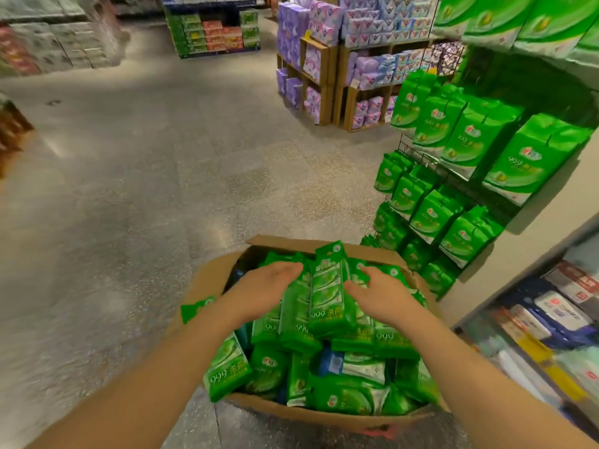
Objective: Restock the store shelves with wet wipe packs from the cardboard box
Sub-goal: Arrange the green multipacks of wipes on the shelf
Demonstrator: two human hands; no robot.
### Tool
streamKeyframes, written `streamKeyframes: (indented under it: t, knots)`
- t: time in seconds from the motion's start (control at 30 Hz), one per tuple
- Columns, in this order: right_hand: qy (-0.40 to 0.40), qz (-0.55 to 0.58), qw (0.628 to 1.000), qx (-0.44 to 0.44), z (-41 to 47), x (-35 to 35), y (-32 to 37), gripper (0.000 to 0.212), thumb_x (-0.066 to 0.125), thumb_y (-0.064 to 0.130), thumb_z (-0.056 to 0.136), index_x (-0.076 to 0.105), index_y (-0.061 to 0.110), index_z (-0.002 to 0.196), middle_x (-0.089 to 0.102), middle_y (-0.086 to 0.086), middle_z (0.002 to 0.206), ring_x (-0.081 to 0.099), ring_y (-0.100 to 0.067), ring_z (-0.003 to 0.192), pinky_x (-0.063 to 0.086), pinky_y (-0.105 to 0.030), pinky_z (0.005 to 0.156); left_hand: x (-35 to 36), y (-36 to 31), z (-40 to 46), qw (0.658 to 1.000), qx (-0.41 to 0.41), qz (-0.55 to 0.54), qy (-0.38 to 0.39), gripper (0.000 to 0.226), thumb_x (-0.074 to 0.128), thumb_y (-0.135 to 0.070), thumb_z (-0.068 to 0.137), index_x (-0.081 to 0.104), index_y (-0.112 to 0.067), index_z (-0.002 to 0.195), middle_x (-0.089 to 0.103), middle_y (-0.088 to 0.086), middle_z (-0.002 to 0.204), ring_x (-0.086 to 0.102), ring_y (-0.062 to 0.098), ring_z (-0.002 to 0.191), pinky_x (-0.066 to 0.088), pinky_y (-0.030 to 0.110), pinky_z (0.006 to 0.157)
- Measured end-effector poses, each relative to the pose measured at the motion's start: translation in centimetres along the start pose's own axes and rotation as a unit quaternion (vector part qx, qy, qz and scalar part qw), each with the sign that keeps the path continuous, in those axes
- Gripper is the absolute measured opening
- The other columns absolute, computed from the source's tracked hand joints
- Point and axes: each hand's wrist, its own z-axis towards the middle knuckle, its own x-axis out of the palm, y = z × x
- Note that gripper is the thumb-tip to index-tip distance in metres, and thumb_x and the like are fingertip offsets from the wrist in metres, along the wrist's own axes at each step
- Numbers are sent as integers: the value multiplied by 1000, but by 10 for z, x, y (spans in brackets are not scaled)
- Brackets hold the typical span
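Observation:
An open cardboard box [207, 277] stands on the floor in front of me, heaped with green wet wipe packs [227, 367]. A bunch of upright green packs [327, 296] rises above the heap at the box's middle. My left hand [262, 288] presses against the bunch's left side with fingers fairly straight. My right hand [379, 293] holds its right side, fingers curled round the packs. On the right, a wire rack [405, 147] carries rows of hanging green packs [460, 144].
Speckled shop floor [162, 189] stretches left and ahead. Wooden crates with purple and blue packets [324, 79] stand at the back. A shelf with blue and white packages [551, 319] runs along the lower right. More stacked goods [210, 30] fill the far aisle.

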Motion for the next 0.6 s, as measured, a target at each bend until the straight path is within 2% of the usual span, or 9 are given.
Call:
streamKeyframes:
  t: [0.07, 0.1, 0.17, 0.27, 0.33, 0.4, 0.47, 0.53, 0.6]
  knots:
    - [23, 16, 999, 27, 6, 11, -1, 84, 50, 58, 100, 22, 9, 161, 46, -15, 154, 51, -30, 136, 45, -31, 96, 15, 7, 7, 996, -40, -74, 22, 54, 33, -64, 103, 52, -36, 145, 53, -15, 147, 52, 14, 132, 34, 38, 117]
    - [32, 27, 998, 37, 7, 16, -1, 86, 51, 58, 99, 21, 7, 161, 38, -14, 160, 48, -30, 139, 43, -31, 100, 22, 12, 11, 992, -60, -111, 27, 50, 35, -63, 103, 56, -36, 139, 60, -15, 139, 58, 13, 124, 41, 44, 114]
    - [45, 55, 995, 64, 10, 27, 2, 89, 55, 57, 98, 20, 3, 160, 36, -15, 162, 46, -31, 140, 43, -29, 99, 37, 20, 16, 977, -101, -183, 34, 39, 40, -59, 103, 61, -37, 126, 66, -15, 127, 63, 12, 114, 49, 45, 106]
    - [24, 86, 991, 104, 18, 44, 4, 92, 65, 60, 91, 32, 0, 154, 46, -18, 153, 53, -35, 132, 49, -36, 100, 56, 33, 21, 959, -135, -249, 32, 31, 45, -55, 103, 65, -36, 117, 69, -11, 126, 65, 9, 112, 52, 41, 101]
    - [-1, 107, 987, 124, 27, 56, 5, 96, 71, 61, 85, 36, 0, 149, 49, -20, 146, 56, -36, 125, 54, -41, 98, 62, 39, 19, 951, -137, -275, 22, 33, 48, -51, 103, 66, -31, 121, 69, -10, 127, 65, 6, 113, 52, 36, 98]
    - [-13, 142, 980, 136, 30, 67, 8, 88, 75, 58, 82, 45, -2, 139, 61, -17, 120, 64, -29, 101, 60, -43, 86, 64, 41, 14, 946, -133, -296, 19, 36, 50, -48, 103, 65, -27, 128, 69, -10, 128, 64, 5, 115, 51, 32, 99]
    - [-23, 185, 973, 134, 32, 75, 10, 70, 76, 49, 84, 51, -3, 125, 61, -8, 91, 60, -21, 76, 59, -42, 75, 64, 43, 9, 935, -135, -327, 15, 35, 52, -44, 103, 65, -25, 129, 70, -8, 127, 65, 7, 115, 51, 32, 101]
    - [-30, 232, 962, 141, 30, 76, 12, 67, 75, 44, 87, 48, -2, 128, 58, -5, 93, 58, -19, 79, 59, -45, 81, 63, 46, 4, 918, -141, -370, 6, 33, 50, -41, 104, 67, -22, 126, 72, -4, 123, 67, 12, 114, 50, 35, 103]
    - [-28, 290, 945, 147, 23, 75, 14, 79, 75, 48, 84, 42, 2, 140, 59, -7, 111, 60, -23, 92, 58, -47, 86, 61, 50, -2, 893, -157, -421, -1, 35, 46, -41, 106, 68, -20, 124, 74, -1, 120, 69, 20, 112, 51, 38, 101]
